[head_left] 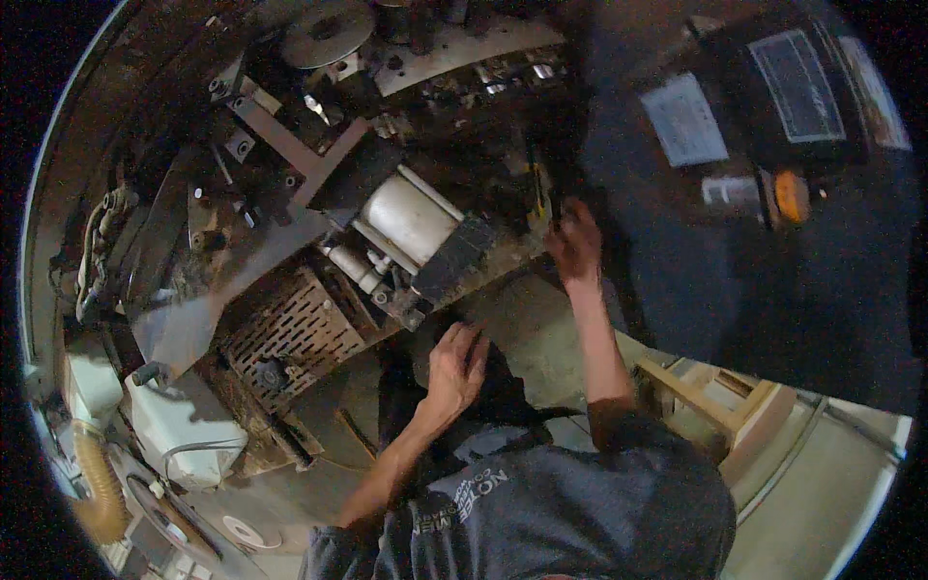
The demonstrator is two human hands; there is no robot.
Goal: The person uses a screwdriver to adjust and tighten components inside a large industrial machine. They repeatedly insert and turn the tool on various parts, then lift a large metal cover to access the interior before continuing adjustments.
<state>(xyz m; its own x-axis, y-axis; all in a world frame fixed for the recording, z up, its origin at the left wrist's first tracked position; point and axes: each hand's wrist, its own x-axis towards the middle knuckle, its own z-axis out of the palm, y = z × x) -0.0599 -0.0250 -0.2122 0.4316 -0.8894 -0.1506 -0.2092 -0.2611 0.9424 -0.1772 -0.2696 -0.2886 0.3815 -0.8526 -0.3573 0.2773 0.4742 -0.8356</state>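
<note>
My left hand is in front of the machine's near edge, above my lap. Its fingers are loosely bent and a little apart, with nothing visible in them. Farther right, my right hand reaches to the machine's right edge, beside a slim yellow tool standing among dark parts. Shadow and motion blur hide whether its fingers touch the tool. Between and beyond my hands, a silver metal cylinder is mounted on the dark, grimy machine, with a smaller metal cylinder just beside it.
A slotted metal guard and a dark knob are at the left. Below them are a pale green housing and a yellowish hose. Labelled panels and an orange object are far right; a wooden frame lies nearer.
</note>
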